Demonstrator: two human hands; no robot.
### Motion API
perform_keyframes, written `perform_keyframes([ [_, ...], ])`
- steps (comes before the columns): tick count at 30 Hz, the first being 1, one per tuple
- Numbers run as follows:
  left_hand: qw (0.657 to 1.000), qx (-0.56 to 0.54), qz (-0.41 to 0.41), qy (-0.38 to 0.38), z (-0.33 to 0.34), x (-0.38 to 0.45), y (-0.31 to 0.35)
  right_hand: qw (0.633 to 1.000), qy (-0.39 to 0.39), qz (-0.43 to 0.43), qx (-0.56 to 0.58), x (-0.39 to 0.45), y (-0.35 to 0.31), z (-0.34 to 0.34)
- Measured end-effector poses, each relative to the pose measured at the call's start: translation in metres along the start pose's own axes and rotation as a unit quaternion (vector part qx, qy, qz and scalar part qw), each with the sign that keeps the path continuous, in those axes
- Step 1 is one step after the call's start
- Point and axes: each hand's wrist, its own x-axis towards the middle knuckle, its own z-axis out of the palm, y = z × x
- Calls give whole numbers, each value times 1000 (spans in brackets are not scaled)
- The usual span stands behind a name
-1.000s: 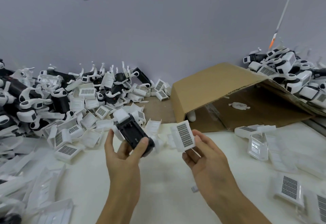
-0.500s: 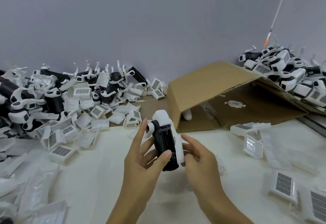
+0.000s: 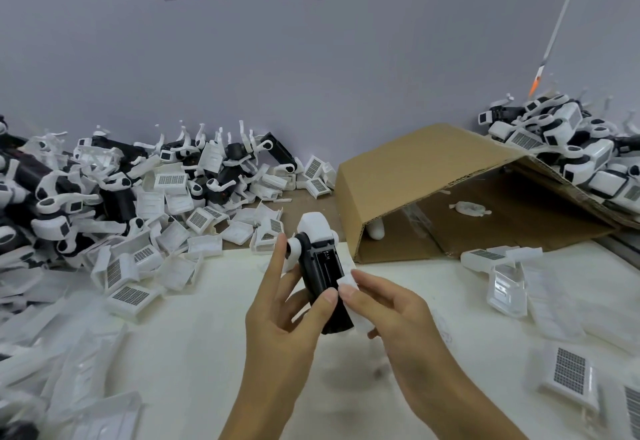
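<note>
A black and white device body [image 3: 320, 266] stands upright over the middle of the white table. My left hand [image 3: 289, 311] grips it from the left, thumb on its black front and fingers behind. My right hand [image 3: 388, 311] pinches a white cover panel [image 3: 351, 287] and holds it edge-on against the right side of the device. Most of that panel is hidden behind the device and my fingers.
A heap of white panels and black and white device parts [image 3: 138, 204] fills the left side. A cardboard box [image 3: 450, 190] lies on its side behind my hands. More devices [image 3: 571, 155] pile at the far right. Loose panels [image 3: 568, 373] lie at the right front.
My hands came together: the left hand turned the device upright and toward the centre, and the right hand brought the white panel from facing me to the device's right side.
</note>
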Motion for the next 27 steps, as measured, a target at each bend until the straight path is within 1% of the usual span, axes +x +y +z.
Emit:
perform_keyframes([
  [2,1000,-18,-4,15,-3,2,1,1000,2,-7,26,1,-2,-2],
  [4,999,-22,-9,28,-6,5,-2,997,20,-64,29,0,-3,-2],
  [6,1000,-9,-17,22,-6,5,-4,990,43,-132,-18,-1,1,-1],
  [7,1000,1,-20,13,-6,4,-5,986,39,-152,-58,-3,5,1],
  [9,999,18,-26,-11,-4,2,-6,977,9,-158,-141,-5,11,7],
  [10,999,24,-27,-23,-3,1,-7,976,-3,-149,-157,-6,12,8],
  [13,998,38,-20,-42,-2,-1,-8,985,-7,-125,-119,-6,6,6],
  [15,997,56,-9,-57,0,-2,-7,988,23,-126,-85,-8,2,7],
  [19,995,70,-1,-68,2,-3,-6,976,144,-148,-72,-6,8,7],
  [22,998,35,-9,-53,-2,-2,-8,971,172,-163,-39,-5,8,2],
  [24,999,10,-19,-47,-4,0,-7,969,152,-188,-55,-6,9,1],
  [25,999,2,-21,-51,-4,0,-7,970,121,-194,-81,-7,11,1],
  [27,997,-8,-15,-72,-2,-1,-5,968,28,-206,-142,-12,16,5],
])
